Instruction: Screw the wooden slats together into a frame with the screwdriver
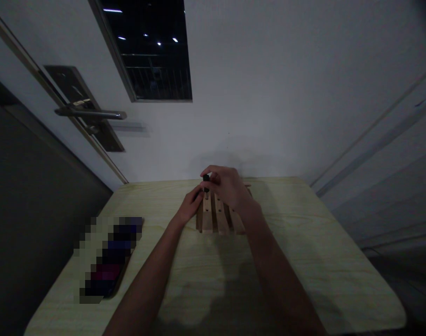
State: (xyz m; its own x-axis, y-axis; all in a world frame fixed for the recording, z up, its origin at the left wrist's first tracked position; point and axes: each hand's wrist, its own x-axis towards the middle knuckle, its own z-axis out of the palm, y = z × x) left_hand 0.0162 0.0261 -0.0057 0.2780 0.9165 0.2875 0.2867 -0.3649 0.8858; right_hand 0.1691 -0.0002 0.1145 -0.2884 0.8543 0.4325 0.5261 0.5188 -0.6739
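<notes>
A small wooden slatted piece (208, 223) lies on the table, its pale strips running toward me with dark holes or screw heads in them. My right hand (231, 187) is above its far part, thumb and fingers closed round the black handle of a short screwdriver (206, 183). The metal shaft points down at the left strip, and its tip seems to meet a hole or screw there. My left hand (189, 205) grips the piece's left side. The right hand and wrist cover part of the piece's right side.
The pale wood-grain table (199, 289) reaches a white door (262, 93) with a metal lever handle (94, 113) and a dark window (153, 51). A pixelated dark flat object (111, 261) lies on the table at left.
</notes>
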